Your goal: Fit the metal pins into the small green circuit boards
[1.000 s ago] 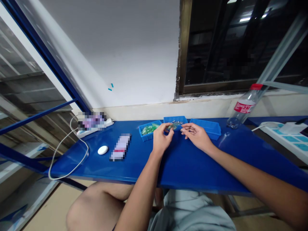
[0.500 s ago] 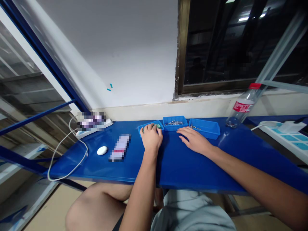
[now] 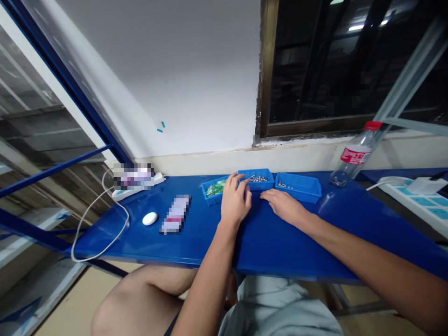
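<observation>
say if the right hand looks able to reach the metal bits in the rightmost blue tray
Probably yes: the right hand is just in front of the rightmost blue tray, the metal bits show through its open top, and the left hand is clear.

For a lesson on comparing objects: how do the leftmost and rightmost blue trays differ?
The leftmost tray holds green pieces; the rightmost tray has a few small metallic pieces towards its left end. The left hand partly hides the leftmost tray, while the rightmost tray's inside is largely visible. Both are blue, open-topped and on the table.
</observation>
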The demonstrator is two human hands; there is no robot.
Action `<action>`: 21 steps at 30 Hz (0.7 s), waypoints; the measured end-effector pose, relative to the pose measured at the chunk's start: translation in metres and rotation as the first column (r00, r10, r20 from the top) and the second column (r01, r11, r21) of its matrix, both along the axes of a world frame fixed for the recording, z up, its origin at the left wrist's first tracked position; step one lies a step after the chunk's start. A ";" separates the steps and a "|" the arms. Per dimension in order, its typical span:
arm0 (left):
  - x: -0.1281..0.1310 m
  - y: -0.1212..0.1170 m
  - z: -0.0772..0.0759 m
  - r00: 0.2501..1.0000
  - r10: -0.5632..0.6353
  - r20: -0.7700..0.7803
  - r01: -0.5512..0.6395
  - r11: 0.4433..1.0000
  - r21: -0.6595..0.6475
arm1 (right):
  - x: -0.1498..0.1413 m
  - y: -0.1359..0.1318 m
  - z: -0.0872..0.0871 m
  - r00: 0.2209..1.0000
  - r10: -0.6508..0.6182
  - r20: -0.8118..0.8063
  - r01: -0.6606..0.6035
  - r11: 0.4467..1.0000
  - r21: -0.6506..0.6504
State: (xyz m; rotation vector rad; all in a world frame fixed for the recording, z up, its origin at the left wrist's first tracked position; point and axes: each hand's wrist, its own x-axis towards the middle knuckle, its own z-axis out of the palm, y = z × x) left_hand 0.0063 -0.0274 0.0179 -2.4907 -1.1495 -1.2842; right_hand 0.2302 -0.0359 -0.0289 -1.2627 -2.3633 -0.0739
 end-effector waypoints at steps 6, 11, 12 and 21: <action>0.012 -0.002 -0.008 0.973 -0.229 -0.007 0.227 0.967 -0.118 | -0.004 -0.007 0.014 1.000 -0.003 0.030 0.003 1.000 -0.007; 0.010 -0.001 -0.010 0.974 -0.227 0.014 0.227 0.962 -0.154 | -0.006 -0.009 0.013 0.997 0.052 -0.050 -0.050 0.998 0.041; 0.010 -0.001 -0.010 0.974 -0.224 0.020 0.225 0.962 -0.156 | -0.006 -0.008 0.012 0.997 0.041 -0.060 -0.038 0.998 0.054; 0.012 -0.001 -0.013 0.977 -0.210 0.035 0.213 0.959 -0.188 | 0.002 -0.002 0.005 0.999 -0.017 0.030 0.018 0.999 -0.027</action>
